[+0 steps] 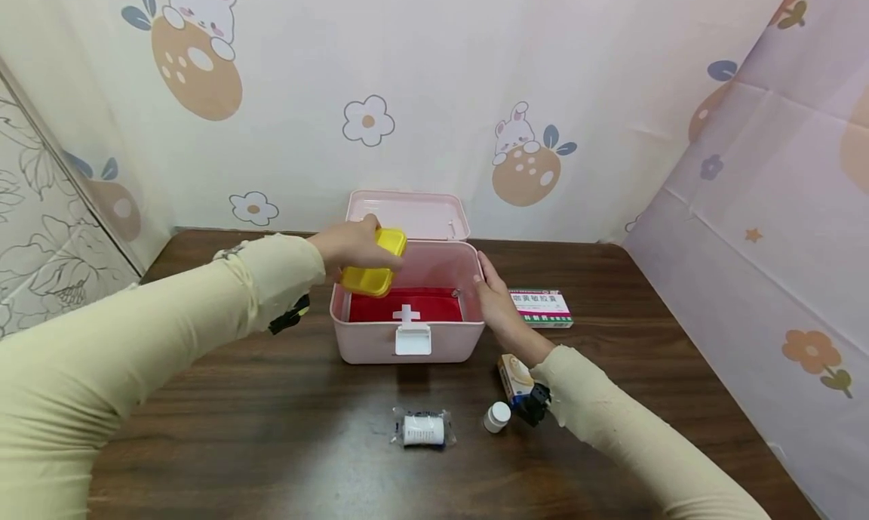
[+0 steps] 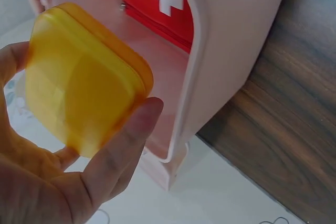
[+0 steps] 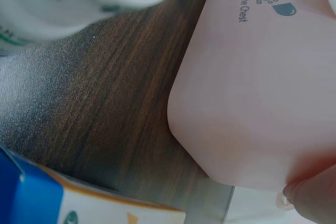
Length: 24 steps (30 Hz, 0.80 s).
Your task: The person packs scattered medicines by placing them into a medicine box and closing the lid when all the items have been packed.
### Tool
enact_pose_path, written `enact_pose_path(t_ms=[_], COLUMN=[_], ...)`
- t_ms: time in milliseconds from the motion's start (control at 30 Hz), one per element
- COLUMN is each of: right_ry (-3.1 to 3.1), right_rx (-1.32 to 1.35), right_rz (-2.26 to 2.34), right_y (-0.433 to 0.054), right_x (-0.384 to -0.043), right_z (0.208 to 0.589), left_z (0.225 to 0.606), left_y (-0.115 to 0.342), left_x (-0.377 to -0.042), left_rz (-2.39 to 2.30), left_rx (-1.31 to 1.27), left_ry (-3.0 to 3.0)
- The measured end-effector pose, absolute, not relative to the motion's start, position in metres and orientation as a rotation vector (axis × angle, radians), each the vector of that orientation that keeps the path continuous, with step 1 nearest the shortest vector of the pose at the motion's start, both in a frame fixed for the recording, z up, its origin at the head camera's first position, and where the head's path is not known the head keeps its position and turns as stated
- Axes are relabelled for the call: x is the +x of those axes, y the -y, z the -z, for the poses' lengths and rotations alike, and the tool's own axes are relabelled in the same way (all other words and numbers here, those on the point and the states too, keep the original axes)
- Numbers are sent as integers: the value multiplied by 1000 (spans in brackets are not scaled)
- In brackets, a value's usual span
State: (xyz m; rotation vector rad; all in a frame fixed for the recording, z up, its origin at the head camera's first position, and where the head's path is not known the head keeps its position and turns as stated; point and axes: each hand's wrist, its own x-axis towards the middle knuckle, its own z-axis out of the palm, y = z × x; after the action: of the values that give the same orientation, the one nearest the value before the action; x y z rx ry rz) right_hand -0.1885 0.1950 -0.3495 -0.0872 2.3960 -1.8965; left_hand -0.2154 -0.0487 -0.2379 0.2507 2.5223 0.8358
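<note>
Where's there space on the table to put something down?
There's a big bare patch of table between the left sleeve, the pink box and the wrapped roll. Another lies between the flat box, the right sleeve and the table's right edge. It's crowded near the right sleeve, around the bottle and the small carton.
</note>
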Motion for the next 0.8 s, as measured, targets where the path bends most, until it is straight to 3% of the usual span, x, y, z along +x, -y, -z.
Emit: enact_pose_path(t_ms=[500,800], right_ry=[-2406,-2398], right_rx=[-78,-91], right_rz=[1878,1911], right_y=[-196,-195], right_x=[-189,-189], right_z=[353,353], left_z=[279,277], left_y=[27,24], left_x=[-225,-230], left_rz=[-524,-517], left_rx=[111,45], left_ry=[-2632,-2559])
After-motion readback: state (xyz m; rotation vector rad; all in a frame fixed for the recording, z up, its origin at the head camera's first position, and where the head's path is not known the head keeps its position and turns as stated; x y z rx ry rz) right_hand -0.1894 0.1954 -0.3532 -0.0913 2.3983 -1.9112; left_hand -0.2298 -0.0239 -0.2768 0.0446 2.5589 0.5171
